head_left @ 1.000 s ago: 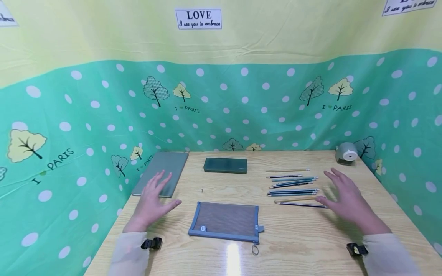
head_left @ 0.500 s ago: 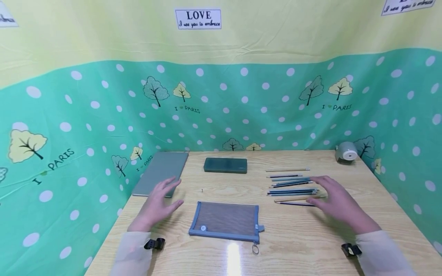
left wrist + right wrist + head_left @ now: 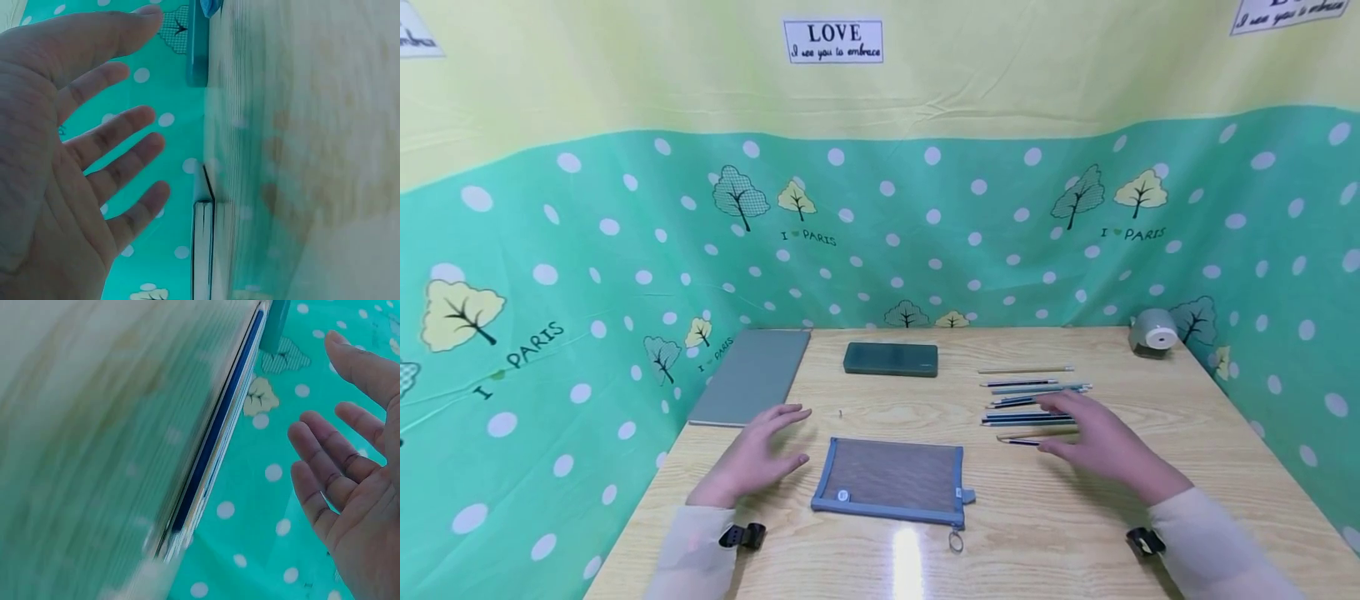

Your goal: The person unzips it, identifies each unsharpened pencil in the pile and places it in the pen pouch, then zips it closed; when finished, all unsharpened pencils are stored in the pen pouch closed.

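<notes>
In the head view my left hand [image 3: 748, 462] is held over the table, fingers apart, left of a blue-edged mesh zip pouch [image 3: 895, 475]. It holds nothing; in the left wrist view the palm and spread fingers show bare. My right hand [image 3: 1097, 437] hovers at the near right side of several pencils [image 3: 1030, 417], overlapping their right ends in the head view. Its fingers look relaxed and hold nothing. The pencils lie roughly side by side, some blue, some dark, some wood-coloured; edge-on, a dark blue pencil [image 3: 219, 422] stands out in the right wrist view.
A grey notebook [image 3: 752, 375] lies at the back left. Behind the pouch is a dark green pencil case [image 3: 891, 360]. At the back right corner stands a grey pencil sharpener [image 3: 1152, 333]. A dotted green and yellow cloth [image 3: 880, 217] hangs around the table.
My right hand has moved left, from beside the pencils to over their right ends. The left hand has shifted right, closer to the pouch. Pouch and pencils have stayed put.
</notes>
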{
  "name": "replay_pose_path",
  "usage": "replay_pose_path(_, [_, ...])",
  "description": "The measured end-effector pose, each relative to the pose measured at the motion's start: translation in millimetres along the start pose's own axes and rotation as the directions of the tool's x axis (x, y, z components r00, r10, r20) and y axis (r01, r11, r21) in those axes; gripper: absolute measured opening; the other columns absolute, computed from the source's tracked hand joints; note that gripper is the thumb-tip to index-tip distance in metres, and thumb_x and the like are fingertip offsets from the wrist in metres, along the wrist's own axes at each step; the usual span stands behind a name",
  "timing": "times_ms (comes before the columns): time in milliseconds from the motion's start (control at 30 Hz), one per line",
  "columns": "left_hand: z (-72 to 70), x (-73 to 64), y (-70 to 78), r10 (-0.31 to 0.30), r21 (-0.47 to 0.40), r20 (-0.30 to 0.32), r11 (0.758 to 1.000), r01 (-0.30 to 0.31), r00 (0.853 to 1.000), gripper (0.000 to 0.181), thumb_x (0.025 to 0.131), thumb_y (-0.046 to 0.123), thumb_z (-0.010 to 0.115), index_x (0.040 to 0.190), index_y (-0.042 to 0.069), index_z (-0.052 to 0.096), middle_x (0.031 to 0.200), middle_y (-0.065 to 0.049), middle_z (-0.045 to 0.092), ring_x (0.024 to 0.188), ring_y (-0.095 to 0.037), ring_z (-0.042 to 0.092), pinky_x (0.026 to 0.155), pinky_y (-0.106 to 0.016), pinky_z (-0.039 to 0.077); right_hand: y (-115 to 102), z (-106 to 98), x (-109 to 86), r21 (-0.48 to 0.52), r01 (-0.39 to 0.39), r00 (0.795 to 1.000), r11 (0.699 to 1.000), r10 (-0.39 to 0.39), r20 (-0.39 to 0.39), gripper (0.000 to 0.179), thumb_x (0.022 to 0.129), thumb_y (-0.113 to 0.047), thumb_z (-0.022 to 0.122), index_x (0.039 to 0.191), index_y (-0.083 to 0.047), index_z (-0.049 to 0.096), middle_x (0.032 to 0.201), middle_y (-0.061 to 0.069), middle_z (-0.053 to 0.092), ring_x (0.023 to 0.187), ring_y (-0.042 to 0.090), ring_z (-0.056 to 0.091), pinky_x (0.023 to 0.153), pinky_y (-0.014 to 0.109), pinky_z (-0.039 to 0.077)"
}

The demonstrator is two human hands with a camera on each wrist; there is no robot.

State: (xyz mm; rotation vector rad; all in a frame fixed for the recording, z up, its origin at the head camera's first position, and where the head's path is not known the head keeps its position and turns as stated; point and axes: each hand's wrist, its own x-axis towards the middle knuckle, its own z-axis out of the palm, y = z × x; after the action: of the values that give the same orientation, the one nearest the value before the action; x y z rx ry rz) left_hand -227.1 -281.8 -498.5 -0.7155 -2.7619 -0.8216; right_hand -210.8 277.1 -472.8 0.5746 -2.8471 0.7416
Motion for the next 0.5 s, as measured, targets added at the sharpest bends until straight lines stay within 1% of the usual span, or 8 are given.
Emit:
replay_pose_path(133, [3.4,-0.4,-0.7,-0.001,-0.025,0.033,1.000,0.002,0.999,0.072,0.081,0.019,0.092,0.146,0.016,0.061,0.153,-0.011,0.052,0.141,-0.041,0.046,0.110,-0.065,0.040,-12,10,6.2,0.008,0.035,0.999,0.999,-0.035,0.014,0.067,0.083,-0.022,0.092,0.141,-0.011,0.062,0.128,0.008,0.067,0.113,0.030,0.067,0.093,0.055,0.056])
replay_pose_path(233, [5.7,-0.2,-0.8,-0.005,-0.078,0.077,0.997,0.011,0.997,0.073,0.080,0.019,0.092,0.146,0.016,0.061,0.154,-0.010,0.052,0.141,-0.041,0.046,0.111,-0.065,0.039,-20,16,10.6,0.037,0.056,0.997,0.998,-0.057,0.045,0.069,0.083,-0.023,0.091,0.144,-0.011,0.060,0.128,0.008,0.068,0.114,0.029,0.067,0.093,0.053,0.056])
replay_pose_path(367, [9.3,-0.6,-0.7,-0.005,-0.143,0.139,0.989,0.025,0.990,0.074,0.080,0.025,0.092,0.147,0.017,0.060,0.154,-0.008,0.052,0.141,-0.040,0.046,0.113,-0.065,0.036,-29,18,14.7,0.075,0.067,0.993,0.995,-0.074,0.093,0.071,0.085,-0.024,0.090,0.147,-0.011,0.058,0.132,0.010,0.067,0.116,0.029,0.067,0.095,0.053,0.055])
replay_pose_path(500, [11.2,-1.2,0.8,0.019,-0.168,0.164,0.986,0.009,0.986,0.072,0.081,0.024,0.092,0.145,0.016,0.061,0.152,-0.007,0.053,0.140,-0.038,0.048,0.114,-0.062,0.036,-35,22,17.9,0.080,0.059,0.990,0.995,-0.068,0.121,0.070,0.085,-0.023,0.090,0.147,-0.012,0.058,0.127,0.006,0.069,0.113,0.025,0.067,0.093,0.050,0.056])
